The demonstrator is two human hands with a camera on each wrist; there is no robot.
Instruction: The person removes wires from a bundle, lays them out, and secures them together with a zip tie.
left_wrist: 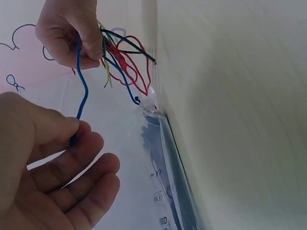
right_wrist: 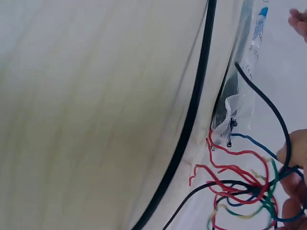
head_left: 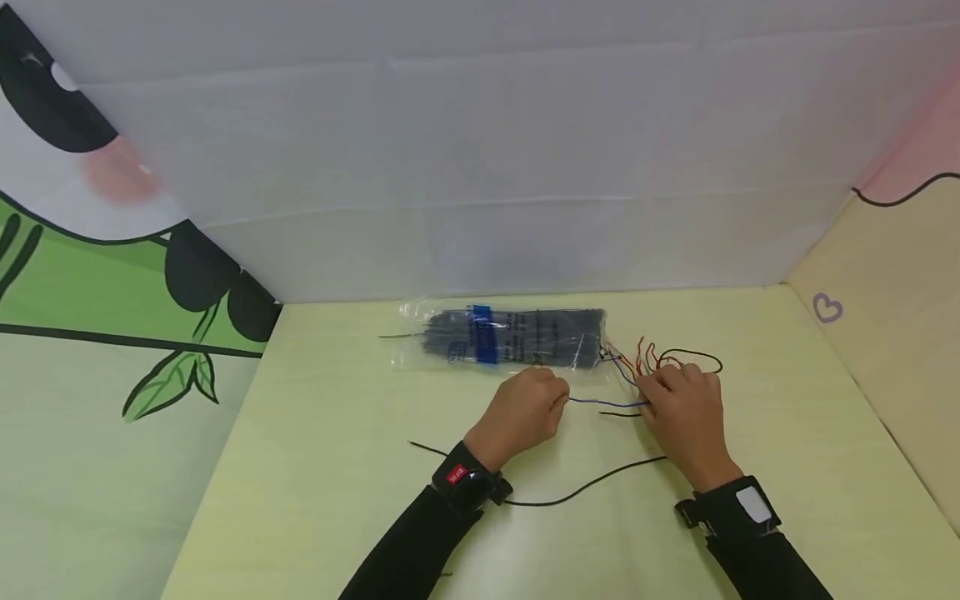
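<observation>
My left hand (head_left: 525, 408) pinches one end of a blue wire (left_wrist: 85, 93) between thumb and index finger, its other fingers loosely bent. To the right, my right hand (head_left: 684, 421) grips the same blue wire, which runs as a short span between the two hands. A tangle of thin red wires (right_wrist: 242, 153), with green, yellow, blue and black ones among them, gathers at the right hand's fingers. Beneath both forearms, a long black cable (head_left: 577, 497) stretches across the table; part of it is hidden behind the left wrist.
Behind the hands lies a clear plastic bag of black cable ties (head_left: 540, 329) with a blue label (head_left: 483, 333). The pale table (head_left: 315, 500) meets a white back wall (head_left: 487, 167); printed panels stand at both sides.
</observation>
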